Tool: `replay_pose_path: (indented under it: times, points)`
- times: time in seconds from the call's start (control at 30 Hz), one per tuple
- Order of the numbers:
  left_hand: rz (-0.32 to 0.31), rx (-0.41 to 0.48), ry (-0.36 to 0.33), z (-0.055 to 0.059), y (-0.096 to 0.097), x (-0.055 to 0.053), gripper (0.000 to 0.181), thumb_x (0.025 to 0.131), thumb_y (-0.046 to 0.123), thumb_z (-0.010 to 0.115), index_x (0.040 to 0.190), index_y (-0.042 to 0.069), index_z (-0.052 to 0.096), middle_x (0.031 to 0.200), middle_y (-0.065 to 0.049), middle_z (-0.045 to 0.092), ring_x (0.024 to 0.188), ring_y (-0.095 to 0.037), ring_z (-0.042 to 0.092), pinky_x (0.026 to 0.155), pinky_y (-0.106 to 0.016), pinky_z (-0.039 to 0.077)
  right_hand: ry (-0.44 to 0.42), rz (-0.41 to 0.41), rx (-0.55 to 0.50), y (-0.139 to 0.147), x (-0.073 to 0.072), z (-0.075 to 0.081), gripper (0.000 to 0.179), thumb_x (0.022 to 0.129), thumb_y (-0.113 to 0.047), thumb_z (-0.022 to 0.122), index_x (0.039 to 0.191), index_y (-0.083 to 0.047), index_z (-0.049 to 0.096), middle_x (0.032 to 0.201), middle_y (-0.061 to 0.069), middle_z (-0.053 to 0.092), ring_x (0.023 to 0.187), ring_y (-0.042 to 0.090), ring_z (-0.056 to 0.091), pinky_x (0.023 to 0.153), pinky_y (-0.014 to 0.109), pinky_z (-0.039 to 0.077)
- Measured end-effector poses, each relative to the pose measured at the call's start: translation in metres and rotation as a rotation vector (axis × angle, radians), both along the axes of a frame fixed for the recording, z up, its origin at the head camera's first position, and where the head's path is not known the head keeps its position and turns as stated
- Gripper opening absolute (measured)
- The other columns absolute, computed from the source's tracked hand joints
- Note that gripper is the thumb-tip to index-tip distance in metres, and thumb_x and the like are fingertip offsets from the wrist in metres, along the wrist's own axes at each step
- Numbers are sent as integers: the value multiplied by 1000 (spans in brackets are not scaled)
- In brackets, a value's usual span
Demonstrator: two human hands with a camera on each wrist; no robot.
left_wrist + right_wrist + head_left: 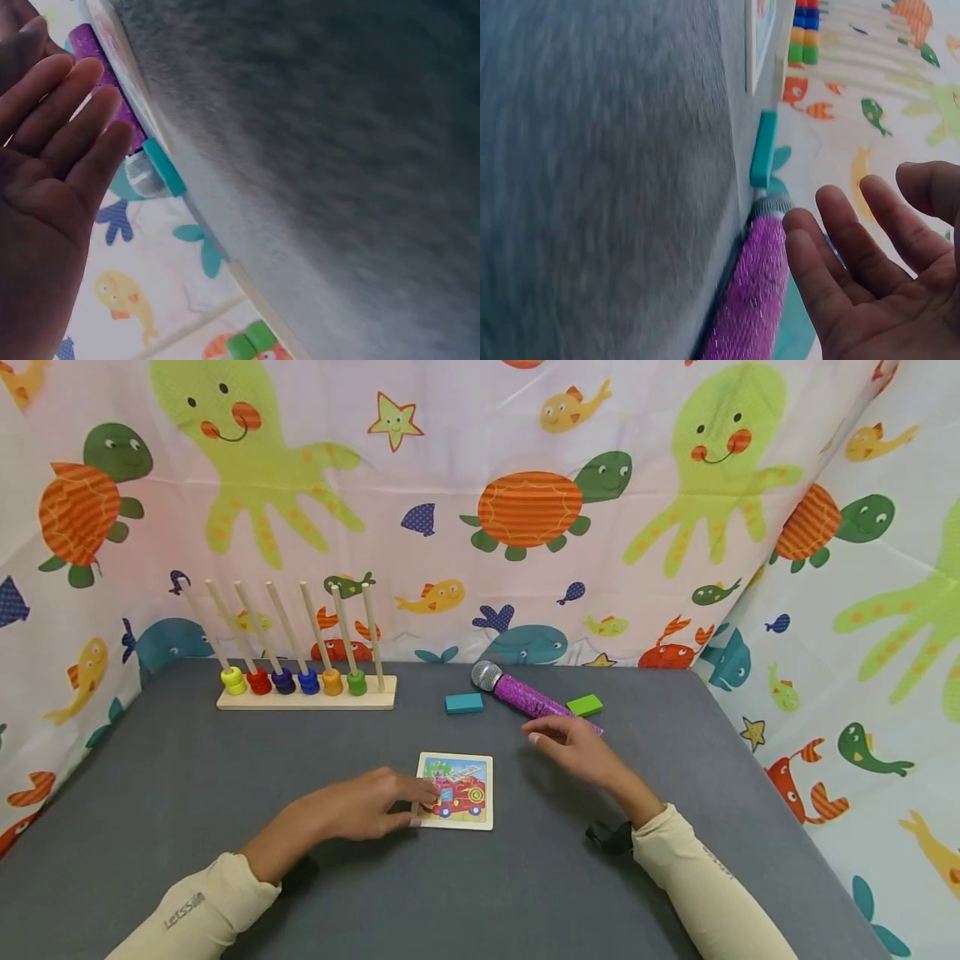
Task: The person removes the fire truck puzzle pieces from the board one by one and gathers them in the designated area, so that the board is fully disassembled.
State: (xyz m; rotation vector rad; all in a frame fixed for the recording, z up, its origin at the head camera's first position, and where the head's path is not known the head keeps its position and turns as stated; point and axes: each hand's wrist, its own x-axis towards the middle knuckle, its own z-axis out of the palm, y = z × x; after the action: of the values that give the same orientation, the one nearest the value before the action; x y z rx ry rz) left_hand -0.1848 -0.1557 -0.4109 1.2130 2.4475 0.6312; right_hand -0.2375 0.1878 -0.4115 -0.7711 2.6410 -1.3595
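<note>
A square picture puzzle (480, 814) with a red fire engine and a pale wooden border lies flat near the middle of the table. My left hand (367, 806) reaches over its left side, with fingertips on the picture and the thumb by the left edge. In the left wrist view the fingers (82, 142) look fairly straight. My right hand (577, 747), holding nothing, hovers beside the near end of a glittery purple microphone (528, 697). The right wrist view shows its relaxed, spread fingers (844, 225) next to the microphone (750, 300).
A teal block (463, 703) lies left of the microphone, and a green block (585, 705) sits against its right side. At the back left stands a wooden peg rack (307, 702) with coloured rings on upright pegs. A printed sea-animal curtain (450, 468) hangs behind the grey table (480, 902).
</note>
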Motion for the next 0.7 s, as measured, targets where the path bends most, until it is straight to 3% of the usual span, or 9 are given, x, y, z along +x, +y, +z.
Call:
replay_pose_path:
  times: [0.2,0.37,0.5,0.7]
  points:
    - [-29,-161,-53,9,13,9,43,95,17,65,138,15,57,151,-5,40,144,-28,24,110,-49,28,-78,71,25,-14,2,-3,29,98,-16,60,120,1,66,115,12,68,104,21,63,89,37,51]
    - [-62,-184,-75,10,22,13,45,95,16,64,139,16,56,156,-5,31,146,-29,17,112,-51,22,-147,136,35,-25,3,-6,30,98,-17,59,122,0,65,117,13,66,103,20,62,88,36,51]
    - [-49,-222,-100,10,25,15,49,94,21,67,141,21,54,159,-2,24,147,-29,10,112,-53,18,-180,204,36,-36,2,-8,31,100,-18,57,124,-1,64,118,14,66,104,20,61,88,35,50]
    - [-52,-197,-145,8,24,16,50,95,19,64,143,17,52,160,-4,21,147,-26,8,112,-46,23,-195,237,67,-44,1,-10,31,100,-17,56,125,0,64,120,14,65,105,19,60,90,37,49]
